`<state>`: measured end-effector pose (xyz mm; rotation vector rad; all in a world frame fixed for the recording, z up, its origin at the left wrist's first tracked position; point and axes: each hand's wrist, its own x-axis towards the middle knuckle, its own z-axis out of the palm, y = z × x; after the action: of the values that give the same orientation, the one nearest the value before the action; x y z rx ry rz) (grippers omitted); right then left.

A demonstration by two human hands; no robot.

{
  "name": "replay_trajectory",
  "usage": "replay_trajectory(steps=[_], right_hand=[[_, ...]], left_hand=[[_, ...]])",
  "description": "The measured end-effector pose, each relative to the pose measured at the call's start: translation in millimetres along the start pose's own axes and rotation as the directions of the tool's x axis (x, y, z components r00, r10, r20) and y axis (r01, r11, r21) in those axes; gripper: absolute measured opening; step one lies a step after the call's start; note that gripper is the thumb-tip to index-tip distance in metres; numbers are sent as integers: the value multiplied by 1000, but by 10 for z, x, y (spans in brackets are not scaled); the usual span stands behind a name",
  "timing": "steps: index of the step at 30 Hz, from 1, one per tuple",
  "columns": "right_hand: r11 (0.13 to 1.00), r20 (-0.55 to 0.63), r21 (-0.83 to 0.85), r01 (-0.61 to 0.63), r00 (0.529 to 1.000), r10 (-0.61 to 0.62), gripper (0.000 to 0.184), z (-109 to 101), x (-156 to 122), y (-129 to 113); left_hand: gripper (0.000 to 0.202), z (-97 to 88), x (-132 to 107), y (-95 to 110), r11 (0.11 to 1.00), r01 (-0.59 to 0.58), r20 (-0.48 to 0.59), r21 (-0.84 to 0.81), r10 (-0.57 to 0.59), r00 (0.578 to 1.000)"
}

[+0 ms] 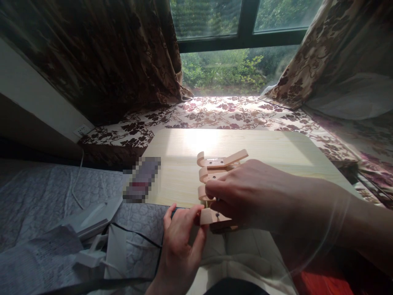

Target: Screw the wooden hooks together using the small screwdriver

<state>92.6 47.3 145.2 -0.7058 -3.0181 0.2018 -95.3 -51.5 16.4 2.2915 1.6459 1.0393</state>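
Several pale wooden hook-shaped pieces (211, 162), with dark screws in them, lie in a row at the near part of a light wood-grain table (178, 180). My left hand (184, 231) pinches the curled end of the nearest wooden hook piece (207, 216) between thumb and forefinger. From the right, my right hand (242, 190) reaches over the row with its fingers curled down beside the same piece. Its fingertips are closed close to a screw, and whatever they grip is mostly hidden. My right hand also covers the middle of the row.
A blurred-out rectangular object (143, 180) lies on the table's left side. Left of it, a quilted bed (52, 192) holds papers (46, 254), a white charger (92, 254) and cables. A floral-cloth window seat (227, 110) and curtains (147, 53) stand beyond.
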Motion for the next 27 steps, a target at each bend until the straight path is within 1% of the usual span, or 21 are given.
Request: replay_trajectory(steps=[6, 11, 13, 17, 23, 27], right_hand=[[997, 31, 71, 41, 999, -43, 7, -28, -15, 0], [1000, -17, 7, 7, 1000, -6, 9, 11, -6, 8], [1000, -14, 16, 5, 1000, -5, 9, -6, -4, 5], [996, 25, 78, 50, 998, -52, 4, -23, -5, 4], [1000, -14, 15, 22, 1000, -22, 9, 41, 2, 13], [999, 50, 38, 21, 998, -23, 10, -45, 1, -7]], left_hand=[[30, 0, 1, 7, 1000, -5, -4, -6, 5, 1000], [30, 6, -5, -7, 1000, -8, 4, -10, 8, 1000], [30, 7, -3, -6, 1000, -4, 9, -15, 4, 1000], [29, 7, 5, 4, 1000, -9, -7, -20, 9, 1000], [30, 0, 10, 0, 1000, -12, -4, -12, 12, 1000], [29, -4, 10, 3, 1000, -18, -7, -3, 18, 1000]])
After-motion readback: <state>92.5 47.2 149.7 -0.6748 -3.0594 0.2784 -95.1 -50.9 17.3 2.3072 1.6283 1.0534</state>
